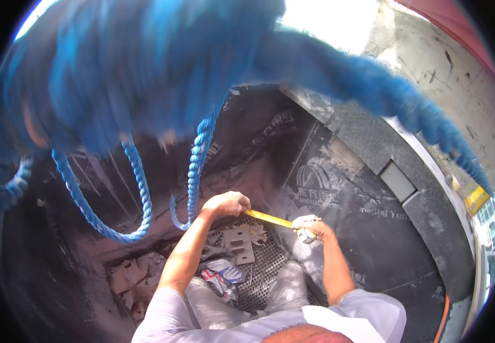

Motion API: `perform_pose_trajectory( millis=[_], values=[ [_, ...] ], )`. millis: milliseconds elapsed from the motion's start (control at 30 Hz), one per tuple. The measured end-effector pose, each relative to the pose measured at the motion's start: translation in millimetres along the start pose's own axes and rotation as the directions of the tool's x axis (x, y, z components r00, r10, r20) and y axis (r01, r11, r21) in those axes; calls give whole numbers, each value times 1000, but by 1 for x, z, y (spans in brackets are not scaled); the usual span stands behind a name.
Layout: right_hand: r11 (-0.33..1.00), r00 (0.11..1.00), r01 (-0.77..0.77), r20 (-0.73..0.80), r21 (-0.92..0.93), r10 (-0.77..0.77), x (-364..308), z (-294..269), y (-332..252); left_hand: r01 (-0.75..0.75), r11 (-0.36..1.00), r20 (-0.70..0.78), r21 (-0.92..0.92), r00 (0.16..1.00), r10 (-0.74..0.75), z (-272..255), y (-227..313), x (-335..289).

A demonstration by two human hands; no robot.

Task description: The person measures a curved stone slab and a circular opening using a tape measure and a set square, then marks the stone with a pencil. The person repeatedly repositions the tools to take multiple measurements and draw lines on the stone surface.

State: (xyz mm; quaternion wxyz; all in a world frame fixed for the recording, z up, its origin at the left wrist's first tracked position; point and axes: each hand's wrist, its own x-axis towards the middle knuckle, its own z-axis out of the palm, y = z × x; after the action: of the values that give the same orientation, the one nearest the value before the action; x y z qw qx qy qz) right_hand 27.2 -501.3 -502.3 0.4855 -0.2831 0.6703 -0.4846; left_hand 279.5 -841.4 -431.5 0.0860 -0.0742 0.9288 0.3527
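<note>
The left hand (227,203) is pinching the yellow tape blade (267,218), stretching toward four o'clock, where the right hand (310,227) is gripping the tape measure case (303,228).

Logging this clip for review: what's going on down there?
A person crouches in a dark, membrane-lined pit. The left hand pins the end of a yellow tape measure while the right hand holds its case, the tape stretched between them above a perforated metal grate. Blue rope hangs in loops overhead.
</note>
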Motion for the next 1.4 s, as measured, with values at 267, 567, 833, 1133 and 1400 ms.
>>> perform_pose_trajectory(
  millis=[267, 567, 833, 1133, 1400],
  values=[
    [994, 934, -33, -352, 107, 69, -112, 37, -59, -79, 995, 177, -55, 980, 88, -43, 62, -22],
    [970, 828, -241, -525, -14, 198, -332, 190, -156, 29, 940, 434, -339, 892, 128, -63, 138, -127],
    [945, 447, -269, -893, -185, -47, -504, 318, -242, -294, 906, 556, -304, 717, 419, -60, 290, -116],
    [951, 52, -271, -984, 151, 171, -587, 371, -256, -272, 715, 492, -644, 568, 659, -22, 405, -134],
    [964, -26, -151, -976, 217, 216, -632, 397, -261, 31, 500, 449, -866, 488, 748, 27, 461, -128]
  ],
)
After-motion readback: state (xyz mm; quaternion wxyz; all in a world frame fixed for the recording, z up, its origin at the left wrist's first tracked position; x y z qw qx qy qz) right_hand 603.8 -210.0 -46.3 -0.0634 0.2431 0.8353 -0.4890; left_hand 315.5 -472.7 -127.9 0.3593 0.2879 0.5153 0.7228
